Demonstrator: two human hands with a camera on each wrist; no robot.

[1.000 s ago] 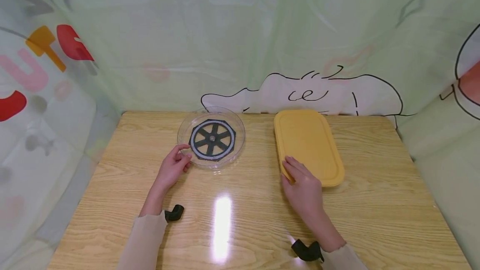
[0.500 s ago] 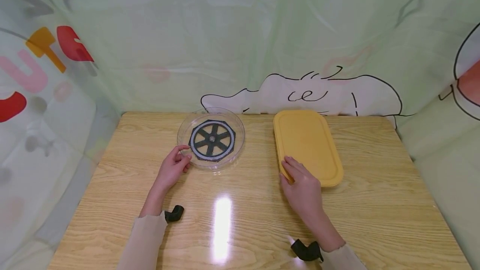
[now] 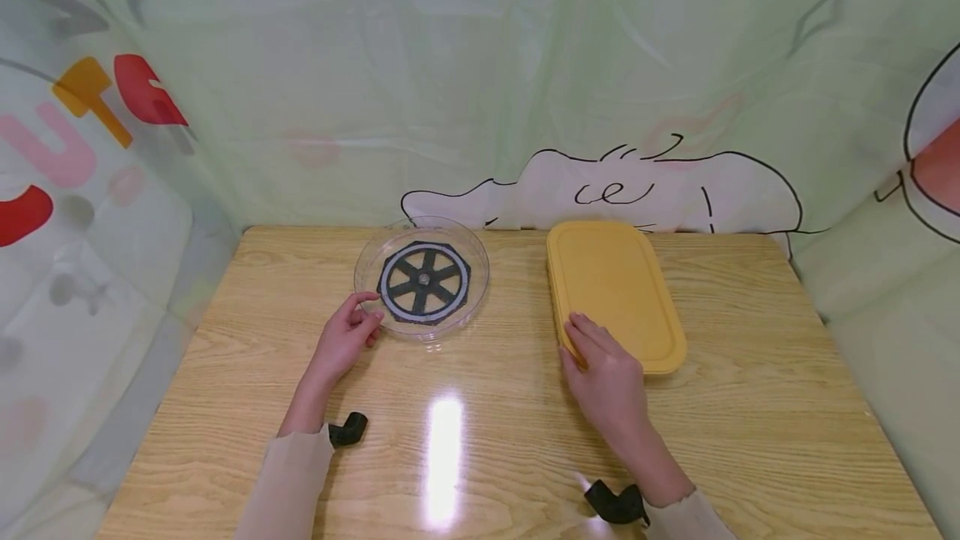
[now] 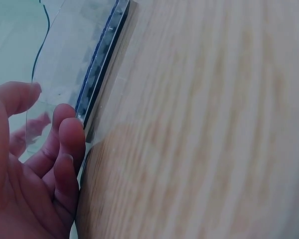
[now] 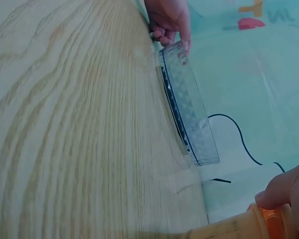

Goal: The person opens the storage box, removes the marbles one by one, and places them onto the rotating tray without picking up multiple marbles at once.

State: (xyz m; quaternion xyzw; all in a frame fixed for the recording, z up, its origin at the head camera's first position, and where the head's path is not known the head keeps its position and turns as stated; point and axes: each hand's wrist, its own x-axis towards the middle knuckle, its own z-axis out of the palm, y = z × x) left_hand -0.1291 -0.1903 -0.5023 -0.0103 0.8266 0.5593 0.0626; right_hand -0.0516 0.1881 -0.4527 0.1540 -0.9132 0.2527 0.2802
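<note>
On the far left of the wooden table stands a clear round tray [image 3: 477,290], with a dark spoked wheel shape and a pale ring at its bottom. My left hand [image 3: 347,338] pinches its near-left wall, the index finger over the rim and the thumb outside. The left wrist view shows the fingers at the clear wall [image 4: 65,55]. Right of the tray lies a yellow lidded box [image 3: 622,282]. My right hand [image 3: 609,386] holds its near-left corner, fingers on the lid and thumb along the side. In the right wrist view, the thumb [image 5: 284,189] touches the box's rim.
The wooden table [image 3: 510,432] extends between and in front of the hands, with a bright light reflection on it. A pale green printed curtain [image 3: 450,90] hangs behind the table and along its sides. Black curved pieces [image 3: 617,502] are worn at both wrists.
</note>
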